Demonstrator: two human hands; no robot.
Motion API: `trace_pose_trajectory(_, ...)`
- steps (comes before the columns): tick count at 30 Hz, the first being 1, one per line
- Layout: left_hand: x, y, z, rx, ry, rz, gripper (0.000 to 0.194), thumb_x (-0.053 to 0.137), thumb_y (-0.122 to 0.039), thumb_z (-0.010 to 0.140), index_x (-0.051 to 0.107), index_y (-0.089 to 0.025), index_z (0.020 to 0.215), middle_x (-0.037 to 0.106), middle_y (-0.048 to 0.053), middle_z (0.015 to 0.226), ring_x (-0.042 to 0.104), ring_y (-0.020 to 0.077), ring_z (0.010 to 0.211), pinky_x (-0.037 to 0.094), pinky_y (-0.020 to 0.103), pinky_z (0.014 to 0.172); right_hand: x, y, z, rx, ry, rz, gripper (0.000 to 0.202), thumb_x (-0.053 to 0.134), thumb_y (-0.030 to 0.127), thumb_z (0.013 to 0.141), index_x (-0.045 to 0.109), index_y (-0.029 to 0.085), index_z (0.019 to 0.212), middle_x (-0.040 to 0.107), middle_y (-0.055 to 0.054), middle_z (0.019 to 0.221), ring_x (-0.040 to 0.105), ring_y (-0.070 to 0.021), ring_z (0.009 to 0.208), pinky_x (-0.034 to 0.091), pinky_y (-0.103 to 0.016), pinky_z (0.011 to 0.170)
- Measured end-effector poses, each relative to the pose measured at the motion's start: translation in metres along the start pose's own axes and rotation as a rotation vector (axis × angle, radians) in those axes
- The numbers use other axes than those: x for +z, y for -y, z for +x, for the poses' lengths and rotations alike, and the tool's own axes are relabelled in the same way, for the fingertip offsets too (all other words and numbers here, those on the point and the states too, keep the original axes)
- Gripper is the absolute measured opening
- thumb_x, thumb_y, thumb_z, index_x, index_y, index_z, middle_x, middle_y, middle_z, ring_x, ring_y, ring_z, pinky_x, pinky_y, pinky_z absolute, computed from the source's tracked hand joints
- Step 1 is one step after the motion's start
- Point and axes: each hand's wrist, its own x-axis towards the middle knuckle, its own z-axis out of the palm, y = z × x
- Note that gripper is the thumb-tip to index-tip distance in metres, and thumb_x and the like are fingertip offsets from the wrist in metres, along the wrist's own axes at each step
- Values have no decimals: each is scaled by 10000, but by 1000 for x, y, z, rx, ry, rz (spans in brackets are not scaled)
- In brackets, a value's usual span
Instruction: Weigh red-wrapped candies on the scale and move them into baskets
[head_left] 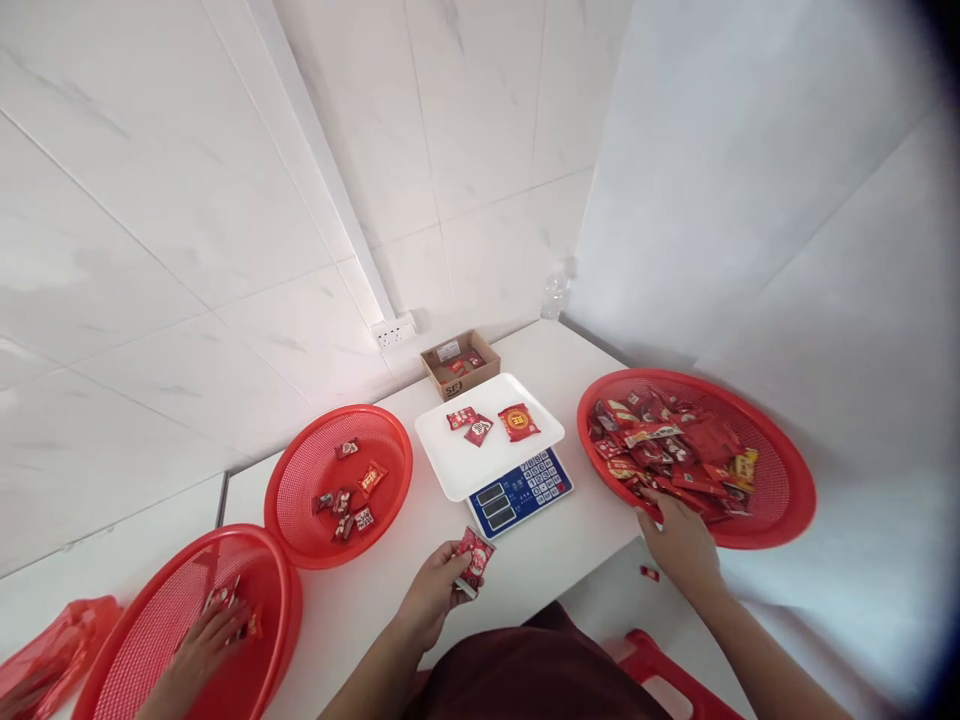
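Observation:
My left hand (439,592) is closed around small red wrapped sweets (475,556), in front of the scale. My right hand (682,545) reaches over the near rim of the right red basket (795,500). Its thumb and forefinger are bent together at the edge of a pile of wrapped snacks (671,450); what lies between them is not clear. The digital scale (517,495) stands between my hands. On its white tray (480,470) lie a larger red packet (518,422) and two small red sweets (469,424).
A cardboard box (472,378) with red packets stands behind the scale. Left is a red basket (292,470) with a few sweets. Another person's hand (206,640) is in the lower left basket (139,610), near a red plastic bag (64,645). A red stool (667,680) stands below.

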Motion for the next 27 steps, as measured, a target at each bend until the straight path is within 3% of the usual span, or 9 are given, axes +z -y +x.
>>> trace_pose_trajectory(5,12,2,6,15,-75,-59,599,739,-577,521,534,-176,916,609,-10,749,576,121,690,417,265,691,-6,3,11,-41,244,-207,512,309,392,873,500,101,1249,614,-176,1189,593,-291,1036,443,-420,851)
trace_pose_trajectory(10,21,4,16,62,-162,-120,571,752,-578,518,542,-169,856,570,-31,696,521,88,621,426,271,703,-10,8,18,-82,392,-282,506,251,379,905,492,132,1275,685,-149,1038,642,-263,947,469,-381,791)
trace_pose_trajectory(17,32,-7,36,189,-186,-28,569,729,-597,553,586,-145,867,590,-20,691,483,68,580,384,220,611,-13,2,17,-144,370,-279,495,247,348,904,491,148,1285,662,-134,1129,642,-242,968,475,-346,780)
trace_pose_trajectory(23,51,-34,67,261,-159,13,543,711,-568,595,599,-148,920,662,61,874,593,144,758,442,279,728,-10,0,18,-181,370,-286,483,270,299,898,473,133,1303,623,-122,1207,630,-237,1000,465,-344,804)
trace_pose_trajectory(27,56,-59,93,302,-176,254,495,657,-470,697,577,-149,1065,661,94,968,617,188,828,466,325,765,-12,1,18,-186,371,-281,485,260,274,893,486,117,1292,650,-134,1154,642,-253,959,474,-373,794)
